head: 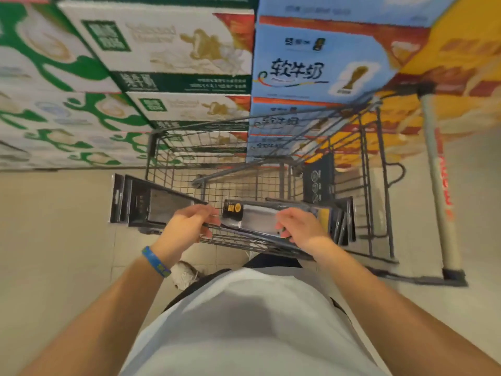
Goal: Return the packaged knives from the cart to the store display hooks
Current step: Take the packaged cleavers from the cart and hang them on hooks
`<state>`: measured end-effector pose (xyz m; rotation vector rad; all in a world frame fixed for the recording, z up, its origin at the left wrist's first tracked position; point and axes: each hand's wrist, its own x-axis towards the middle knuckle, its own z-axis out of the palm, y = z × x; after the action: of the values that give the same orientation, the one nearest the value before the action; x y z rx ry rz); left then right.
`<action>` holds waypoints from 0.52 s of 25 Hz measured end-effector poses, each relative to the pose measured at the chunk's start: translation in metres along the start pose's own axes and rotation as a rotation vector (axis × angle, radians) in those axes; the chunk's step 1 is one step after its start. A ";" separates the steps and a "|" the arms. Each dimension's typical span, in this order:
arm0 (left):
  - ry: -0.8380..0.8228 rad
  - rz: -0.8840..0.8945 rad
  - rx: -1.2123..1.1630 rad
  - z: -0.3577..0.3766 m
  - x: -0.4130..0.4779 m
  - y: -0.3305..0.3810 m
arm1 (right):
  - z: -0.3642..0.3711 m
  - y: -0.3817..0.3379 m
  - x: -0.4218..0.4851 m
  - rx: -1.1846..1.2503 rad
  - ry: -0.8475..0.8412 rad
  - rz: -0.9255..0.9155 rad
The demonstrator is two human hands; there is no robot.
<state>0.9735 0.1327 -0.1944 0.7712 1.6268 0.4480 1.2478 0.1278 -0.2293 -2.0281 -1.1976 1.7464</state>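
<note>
Huge wall of stacked cardboard milk cartons point(168, 50) across the far side, green-and-white to the left, blue to the right. Pale tiled floor point(54, 226) below. Grey wire shopping cart point(244, 147) parked close against those cartons, with a long pale handle bar point(436, 185) off on the right. No display hooks anywhere in view, so probably nowhere near the hanging part yet.

Black-carded packaged knives point(318, 180) all at the cart for now: a dark stack point(151, 204) sticking out past the cart's left side, a flat pack point(260, 215) with a wide shiny blade lying across the near side, a few more packs point(345, 221) standing on edge at the near right, plus one upright further in.

Over to the left grip point(189, 223): curled round the right end of the dark stack, apparently holding the lot up. Same deal with the right grip point(301, 229), curled over the near edge of the flat pack. Blue wristband point(156, 261) on the left wrist.

Best guess on progress: nothing visibly hung, pretty much the whole job left. Lift packs out, find the hooks, hang each one.
</note>
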 end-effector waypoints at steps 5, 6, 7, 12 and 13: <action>0.110 -0.038 -0.095 0.007 -0.009 -0.005 | -0.024 -0.026 0.052 -0.289 0.004 -0.126; 0.115 -0.057 -0.087 0.005 -0.011 -0.010 | -0.025 -0.026 0.063 -0.424 0.044 -0.132; 0.126 -0.076 -0.082 0.002 -0.013 -0.015 | -0.025 -0.025 0.074 -0.587 0.063 -0.113; 0.159 -0.132 -0.060 -0.005 -0.011 -0.025 | -0.039 0.005 0.084 -1.232 -0.133 0.097; 0.154 -0.130 -0.052 -0.005 -0.009 -0.024 | -0.044 0.013 0.082 -1.243 -0.129 0.067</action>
<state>0.9636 0.1098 -0.2031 0.5994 1.7896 0.4636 1.2903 0.1903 -0.2857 -2.4715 -2.7334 1.1974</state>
